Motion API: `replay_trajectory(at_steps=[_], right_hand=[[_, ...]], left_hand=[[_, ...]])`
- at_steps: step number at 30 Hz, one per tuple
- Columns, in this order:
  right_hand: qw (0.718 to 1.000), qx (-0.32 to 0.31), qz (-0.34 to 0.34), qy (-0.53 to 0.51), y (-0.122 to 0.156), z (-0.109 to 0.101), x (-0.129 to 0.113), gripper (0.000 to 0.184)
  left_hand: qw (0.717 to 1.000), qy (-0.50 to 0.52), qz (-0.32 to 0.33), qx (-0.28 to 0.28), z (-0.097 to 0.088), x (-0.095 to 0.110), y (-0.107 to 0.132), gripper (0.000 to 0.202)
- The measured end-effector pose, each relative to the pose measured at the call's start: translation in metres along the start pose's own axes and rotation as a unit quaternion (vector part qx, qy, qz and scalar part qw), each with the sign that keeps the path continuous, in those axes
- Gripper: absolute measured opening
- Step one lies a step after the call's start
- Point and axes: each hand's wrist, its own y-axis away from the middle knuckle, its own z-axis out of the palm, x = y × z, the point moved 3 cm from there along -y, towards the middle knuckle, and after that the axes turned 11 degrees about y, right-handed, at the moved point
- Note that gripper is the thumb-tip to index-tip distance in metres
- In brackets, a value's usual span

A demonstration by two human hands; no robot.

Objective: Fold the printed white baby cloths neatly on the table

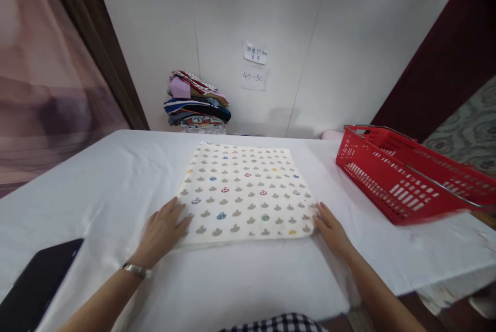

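A folded cream cloth [245,192] printed with small grey and coloured shapes lies flat in the middle of the white table [96,182]. My left hand [165,228] rests at the cloth's near left corner, fingers stretched out and touching its edge. At the near right corner my right hand [330,229] lies flat, fingertips on the cloth's edge. Neither hand holds anything. A metal watch band [135,270] sits on my left wrist.
A red plastic basket [403,177] stands at the right of the table. A stack of folded clothes [197,102] sits at the far edge against the white wall, below two paper notes [254,65]. A black flat object [36,285] lies at the near left.
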Motion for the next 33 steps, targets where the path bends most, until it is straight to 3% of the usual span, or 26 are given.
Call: replay_trajectory(at_steps=[3, 7, 13, 18, 23, 28, 30, 33], right_hand=[[0.985, 0.065, 0.106, -0.121, 0.019, -0.005, 0.018, 0.055], [0.936, 0.059, 0.142, -0.315, 0.029, -0.007, 0.018, 0.053], [0.891, 0.025, 0.202, -0.406, 0.02, -0.007, 0.013, 0.054], [0.895, 0.003, 0.211, -0.392, 0.014, -0.004, 0.004, 0.057], [0.898, -0.035, 0.217, -0.381, 0.024, 0.0, -0.008, 0.058], [0.845, -0.097, 0.217, -0.478, 0.042, 0.005, -0.019, 0.06], [0.816, -0.075, 0.212, -0.532, 0.044, 0.007, -0.022, 0.066], [0.777, 0.035, 0.207, -0.594, 0.043, 0.007, -0.018, 0.067]], left_hand=[[0.993, 0.019, 0.114, -0.033, 0.009, 0.045, 0.017, 0.041], [0.967, 0.07, 0.221, -0.107, 0.025, 0.087, 0.033, 0.04], [0.963, 0.079, 0.244, -0.079, 0.031, 0.083, 0.033, 0.042], [0.962, 0.088, 0.253, -0.052, 0.032, 0.077, 0.035, 0.045], [0.963, 0.078, 0.251, -0.057, 0.033, 0.077, 0.037, 0.043], [0.963, 0.059, 0.253, -0.072, 0.034, 0.101, 0.032, 0.034], [0.957, 0.051, 0.274, -0.085, 0.038, 0.119, 0.029, 0.031], [0.948, 0.049, 0.298, -0.097, 0.051, 0.138, 0.023, 0.032]])
